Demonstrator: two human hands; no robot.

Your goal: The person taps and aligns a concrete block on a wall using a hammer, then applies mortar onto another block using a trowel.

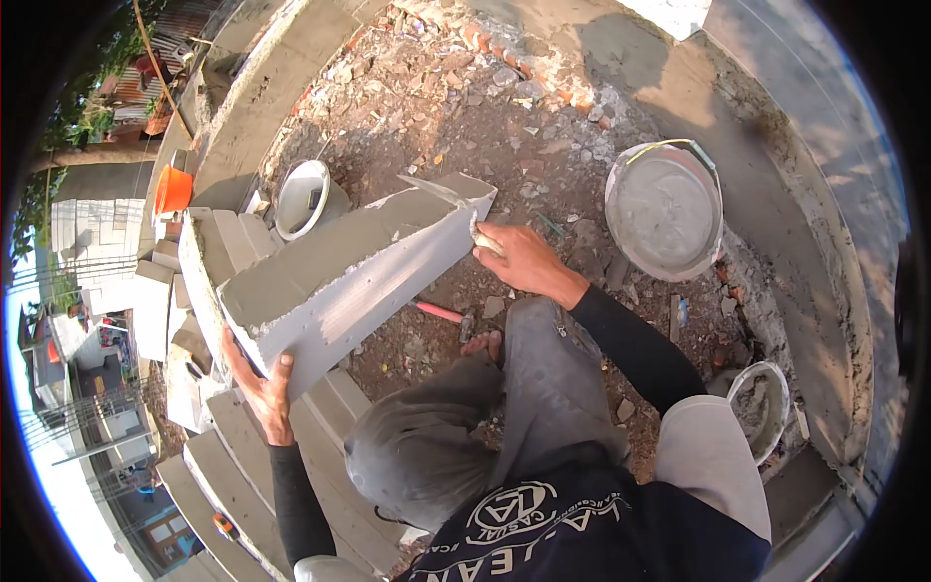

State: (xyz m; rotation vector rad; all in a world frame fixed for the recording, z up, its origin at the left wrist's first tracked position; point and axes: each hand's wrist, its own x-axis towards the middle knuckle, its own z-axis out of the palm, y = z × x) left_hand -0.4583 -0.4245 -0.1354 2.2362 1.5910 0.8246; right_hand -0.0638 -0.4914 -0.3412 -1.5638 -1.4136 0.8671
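A long light-grey block (364, 301) lies tilted in front of me, with a layer of wet grey mortar (325, 247) along its upper side. Its near left corner is gripped by my left hand (260, 383), thumb on the front face and fingers behind the end. My right hand (529, 264) is closed around the pale handle of a trowel (438, 190). The trowel's blade rests at the far right end of the mortar layer. To the right stands a large bucket (613, 206) holding grey mortar (669, 209).
Stacked blocks (228, 466) fill the left side, with an orange tape measure (225, 526) on them. Beyond are a white bucket (335, 209) and an orange bucket (175, 189). A red-handled hammer (438, 311) lies on rubble ground. Another bucket (782, 393) sits at lower right. Plastered walls (795, 213) curve around.
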